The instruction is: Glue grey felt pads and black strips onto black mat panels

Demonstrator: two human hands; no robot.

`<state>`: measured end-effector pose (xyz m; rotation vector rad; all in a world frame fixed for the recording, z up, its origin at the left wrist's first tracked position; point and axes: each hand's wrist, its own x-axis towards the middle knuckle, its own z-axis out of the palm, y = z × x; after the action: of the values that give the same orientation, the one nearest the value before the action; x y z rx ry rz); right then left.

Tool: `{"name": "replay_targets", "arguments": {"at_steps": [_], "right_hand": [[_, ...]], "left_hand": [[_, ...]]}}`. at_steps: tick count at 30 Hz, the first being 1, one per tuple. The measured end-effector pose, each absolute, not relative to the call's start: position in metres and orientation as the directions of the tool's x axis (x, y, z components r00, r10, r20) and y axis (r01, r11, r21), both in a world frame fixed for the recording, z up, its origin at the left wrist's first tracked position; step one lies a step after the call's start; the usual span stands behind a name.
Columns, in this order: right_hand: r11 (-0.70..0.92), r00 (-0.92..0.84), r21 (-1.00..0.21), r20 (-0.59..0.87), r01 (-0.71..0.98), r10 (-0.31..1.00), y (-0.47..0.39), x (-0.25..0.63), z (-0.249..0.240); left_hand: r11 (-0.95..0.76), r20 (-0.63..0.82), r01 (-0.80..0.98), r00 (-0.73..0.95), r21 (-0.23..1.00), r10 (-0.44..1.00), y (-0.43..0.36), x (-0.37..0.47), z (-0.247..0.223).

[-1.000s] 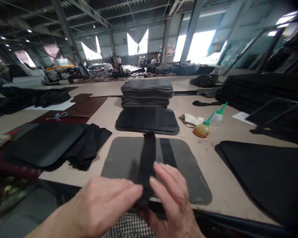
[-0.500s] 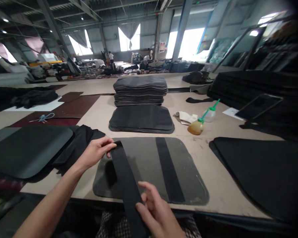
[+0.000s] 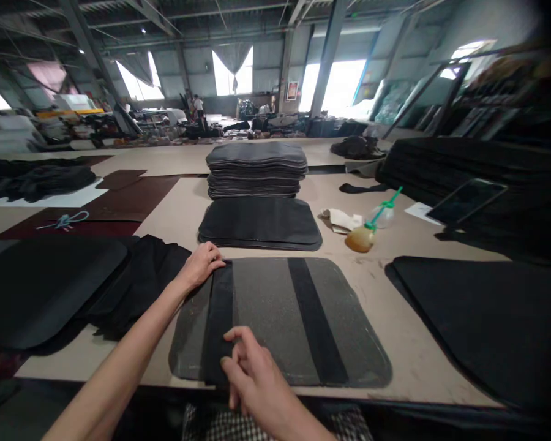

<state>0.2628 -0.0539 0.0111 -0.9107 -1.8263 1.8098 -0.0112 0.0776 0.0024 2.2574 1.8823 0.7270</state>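
A dark grey panel (image 3: 266, 312) with rounded corners lies flat near the table's front edge. Across its left part runs a black strip (image 3: 221, 306), now down against the panel. My left hand (image 3: 202, 264) is closed at the strip's far end, with fingers curled and thumb on it at the panel's back edge. Over the strip's near end is my right hand (image 3: 252, 370), fingers loosely bent and apart, holding nothing; whether it touches the strip I cannot tell. A second black strip (image 3: 316, 324) lies across the panel's right part.
Behind the panel sit a low pile of black panels (image 3: 259, 220) and a taller stack (image 3: 257, 168). Two green-spouted bottles (image 3: 360, 237) stand at right, beside a crumpled cloth (image 3: 342, 220). More black panels (image 3: 482, 306) lie right, others (image 3: 50, 288) left, near black fabric (image 3: 142, 275).
The left strip has come down from a slanted, raised position to lie along the panel. My left hand moved slightly right; my right hand let go of the strip and shifted left.
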Motion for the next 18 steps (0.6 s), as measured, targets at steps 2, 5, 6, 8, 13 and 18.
{"name": "replay_targets", "arguments": {"at_steps": [2, 5, 6, 8, 13, 18], "right_hand": [[-0.053, -0.702, -0.985, -0.152, 0.162, 0.696, -0.054, 0.262, 0.010], [-0.064, -0.700, -0.985, -0.160, 0.161, 0.696, -0.055, 0.263, 0.010], [-0.076, -0.700, -0.984, -0.166, 0.159, 0.694, -0.055, 0.264, 0.011], [-0.090, -0.698, -0.983, -0.176, 0.158, 0.694, -0.055, 0.264, 0.010], [-0.116, -0.662, -0.976, -0.212, 0.187, 0.719, -0.051, 0.263, 0.009], [-0.163, -0.637, -0.973, -0.232, 0.166, 0.736, -0.046, 0.264, 0.014]], "left_hand": [[-0.235, 0.290, 0.895, 0.126, 0.379, 0.949, 0.079, -0.015, 0.001], [-0.242, 0.288, 0.892, 0.133, 0.383, 0.948, 0.080, -0.020, -0.003], [-0.244, 0.287, 0.890, 0.136, 0.386, 0.948, 0.080, -0.020, -0.004], [-0.249, 0.287, 0.887, 0.140, 0.389, 0.948, 0.083, -0.020, -0.005], [-0.257, 0.296, 0.887, 0.145, 0.383, 0.944, 0.095, -0.008, -0.002], [-0.261, 0.294, 0.894, 0.155, 0.364, 0.943, 0.102, 0.001, 0.002]]}}
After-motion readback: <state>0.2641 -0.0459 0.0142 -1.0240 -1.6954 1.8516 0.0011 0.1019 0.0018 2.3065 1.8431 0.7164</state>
